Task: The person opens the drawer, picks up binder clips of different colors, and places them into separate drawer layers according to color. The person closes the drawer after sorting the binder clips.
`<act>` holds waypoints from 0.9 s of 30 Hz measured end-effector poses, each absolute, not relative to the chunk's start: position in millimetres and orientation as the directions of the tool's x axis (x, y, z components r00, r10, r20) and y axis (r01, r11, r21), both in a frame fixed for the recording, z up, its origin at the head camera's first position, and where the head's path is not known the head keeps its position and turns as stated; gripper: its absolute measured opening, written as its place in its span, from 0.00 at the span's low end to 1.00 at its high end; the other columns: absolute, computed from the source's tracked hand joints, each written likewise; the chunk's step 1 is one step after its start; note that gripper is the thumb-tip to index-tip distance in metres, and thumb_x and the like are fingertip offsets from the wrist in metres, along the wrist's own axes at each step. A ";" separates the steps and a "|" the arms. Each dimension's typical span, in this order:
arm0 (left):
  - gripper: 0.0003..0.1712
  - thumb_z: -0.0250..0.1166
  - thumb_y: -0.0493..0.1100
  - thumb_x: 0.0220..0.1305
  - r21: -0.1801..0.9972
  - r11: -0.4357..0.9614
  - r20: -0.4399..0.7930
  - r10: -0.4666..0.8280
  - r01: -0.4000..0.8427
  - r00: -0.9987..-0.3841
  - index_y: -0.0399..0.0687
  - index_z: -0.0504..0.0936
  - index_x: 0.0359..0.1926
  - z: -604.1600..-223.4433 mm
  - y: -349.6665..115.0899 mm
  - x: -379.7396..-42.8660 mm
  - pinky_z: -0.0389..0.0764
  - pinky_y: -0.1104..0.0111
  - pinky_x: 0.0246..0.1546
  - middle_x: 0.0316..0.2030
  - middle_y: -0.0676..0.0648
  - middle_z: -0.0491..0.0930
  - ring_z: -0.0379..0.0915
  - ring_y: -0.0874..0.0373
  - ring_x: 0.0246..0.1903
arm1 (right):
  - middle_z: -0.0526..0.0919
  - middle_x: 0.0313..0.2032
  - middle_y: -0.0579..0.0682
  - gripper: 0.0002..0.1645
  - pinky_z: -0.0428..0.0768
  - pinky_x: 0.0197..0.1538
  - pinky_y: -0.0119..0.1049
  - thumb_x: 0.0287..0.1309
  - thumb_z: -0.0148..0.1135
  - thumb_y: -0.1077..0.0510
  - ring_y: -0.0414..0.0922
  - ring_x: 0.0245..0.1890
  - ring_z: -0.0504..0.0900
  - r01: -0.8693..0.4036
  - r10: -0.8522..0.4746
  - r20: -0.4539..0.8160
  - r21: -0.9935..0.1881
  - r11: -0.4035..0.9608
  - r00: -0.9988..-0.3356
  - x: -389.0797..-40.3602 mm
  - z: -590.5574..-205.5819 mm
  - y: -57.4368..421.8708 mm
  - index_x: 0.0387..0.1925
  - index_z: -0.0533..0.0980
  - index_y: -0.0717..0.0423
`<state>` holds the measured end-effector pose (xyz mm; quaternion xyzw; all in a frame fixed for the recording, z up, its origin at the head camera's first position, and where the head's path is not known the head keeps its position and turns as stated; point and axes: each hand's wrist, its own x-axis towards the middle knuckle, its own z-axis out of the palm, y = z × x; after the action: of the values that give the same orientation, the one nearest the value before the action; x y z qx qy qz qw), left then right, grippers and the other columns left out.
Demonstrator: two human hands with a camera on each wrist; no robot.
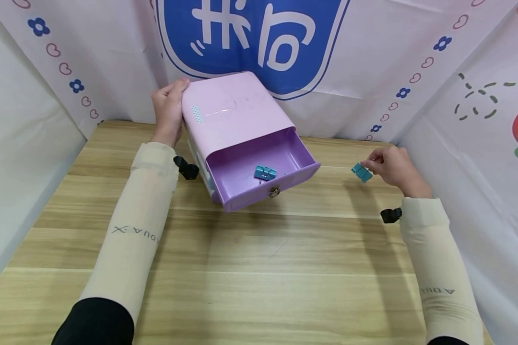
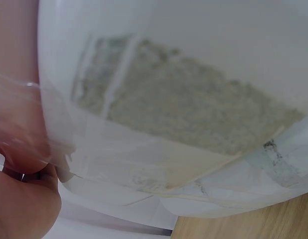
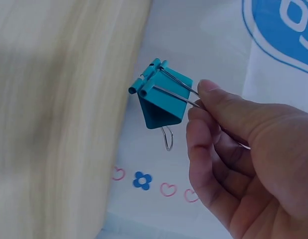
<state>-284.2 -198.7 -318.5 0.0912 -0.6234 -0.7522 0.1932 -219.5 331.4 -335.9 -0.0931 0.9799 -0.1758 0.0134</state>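
Note:
A pink storage box [image 1: 237, 110] has its purple drawer [image 1: 259, 153] pulled out toward me. One teal binder clip [image 1: 265, 172] lies inside the drawer. My left hand [image 1: 168, 110] grips the box at its back left corner; close up in the left wrist view, the pale side of the box [image 2: 169, 99] fills most of the picture beside the left hand [image 2: 24, 199]. To the right of the box, my right hand [image 1: 394, 165] pinches a second teal binder clip [image 3: 164, 97] by a wire handle, above the table and apart from the drawer.
The wooden table [image 1: 241, 278] stretches toward me in front of the box. Behind it hangs a white printed cloth [image 1: 345, 81] with a blue emblem, and white sheets close off both sides. A small metal knob [image 1: 274, 191] sits on the drawer front.

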 end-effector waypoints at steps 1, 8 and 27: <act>0.21 0.70 0.50 0.69 0.973 -0.146 0.105 -0.404 0.178 -0.908 0.50 0.85 0.18 -318.7 -198.8 -284.3 0.71 0.71 0.32 0.21 0.56 0.81 0.72 0.63 0.28 | 0.85 0.24 0.54 0.16 0.70 0.26 0.36 0.70 0.69 0.53 0.45 0.23 0.76 -0.181 -0.188 0.014 -0.347 0.920 -0.982 -219.1 -334.5 330.4 0.30 0.85 0.61; 0.23 0.70 0.51 0.69 0.973 -0.148 0.101 -0.407 0.175 -0.908 0.50 0.83 0.17 -319.0 -199.2 -284.9 0.71 0.71 0.33 0.21 0.56 0.81 0.72 0.62 0.29 | 0.84 0.23 0.52 0.16 0.69 0.25 0.35 0.71 0.69 0.53 0.45 0.22 0.75 -0.254 -0.229 0.112 -0.347 0.903 -0.967 -212.8 -323.9 319.4 0.28 0.85 0.58; 0.25 0.69 0.51 0.70 0.974 -0.141 0.110 -0.400 0.180 -0.910 0.50 0.81 0.15 -320.4 -198.8 -285.2 0.71 0.71 0.32 0.19 0.57 0.80 0.71 0.63 0.27 | 0.87 0.27 0.55 0.16 0.69 0.22 0.31 0.70 0.70 0.50 0.41 0.22 0.76 -0.291 -0.221 0.199 -0.476 0.830 -0.955 -191.1 -280.0 281.5 0.32 0.86 0.58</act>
<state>-285.2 -198.8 -320.4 0.0882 -0.6261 -0.7502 0.1933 -191.1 281.5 -280.0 -0.1343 0.9542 -0.2587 -0.0678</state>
